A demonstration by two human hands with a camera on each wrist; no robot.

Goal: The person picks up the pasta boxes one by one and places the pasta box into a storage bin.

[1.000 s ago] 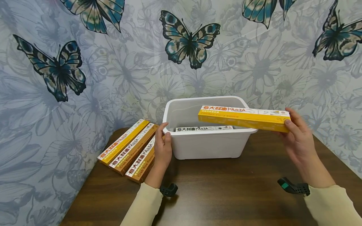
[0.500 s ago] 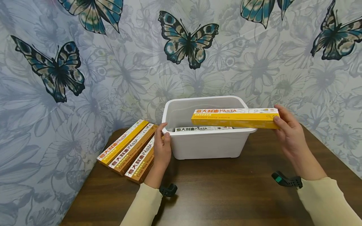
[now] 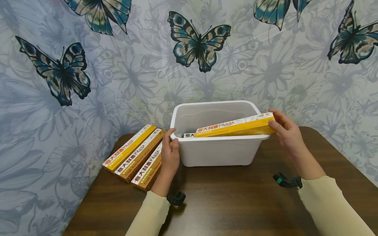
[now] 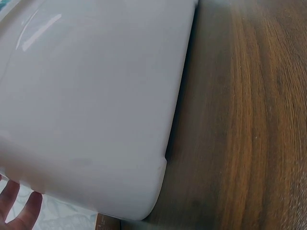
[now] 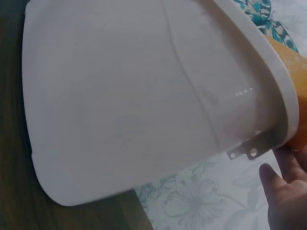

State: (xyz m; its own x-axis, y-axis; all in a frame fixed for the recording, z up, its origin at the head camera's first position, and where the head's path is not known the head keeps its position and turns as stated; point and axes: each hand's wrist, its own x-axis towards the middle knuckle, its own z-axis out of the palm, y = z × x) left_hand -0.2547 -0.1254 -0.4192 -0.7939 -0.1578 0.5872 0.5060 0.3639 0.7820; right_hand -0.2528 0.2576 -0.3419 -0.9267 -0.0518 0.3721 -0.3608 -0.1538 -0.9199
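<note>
My right hand [image 3: 287, 141] pinches the right end of a yellow pasta box [image 3: 233, 125] labelled chicken curry sauce. The box slants across the mouth of a white plastic bin [image 3: 218, 152], its left end dipping inside and its right end raised over the rim. Thumb and fingers of my left hand [image 3: 169, 157] hold the bin's left rim corner. Below the yellow box, part of another white-topped pasta box [image 3: 189, 135] shows inside the bin. In the right wrist view the yellow box [image 5: 297, 81] sticks out past the rim.
Left of the bin, one yellow pasta box [image 3: 130, 147] and two brown ones [image 3: 141, 155] lie side by side at a slant on the dark wooden table [image 3: 224, 203]. A butterfly-patterned wall covering [image 3: 141, 82] stands right behind the table.
My right hand has moved left with the yellow pasta box. The box's left end has dropped into the bin, tilting it. My left hand stays at the rim.
</note>
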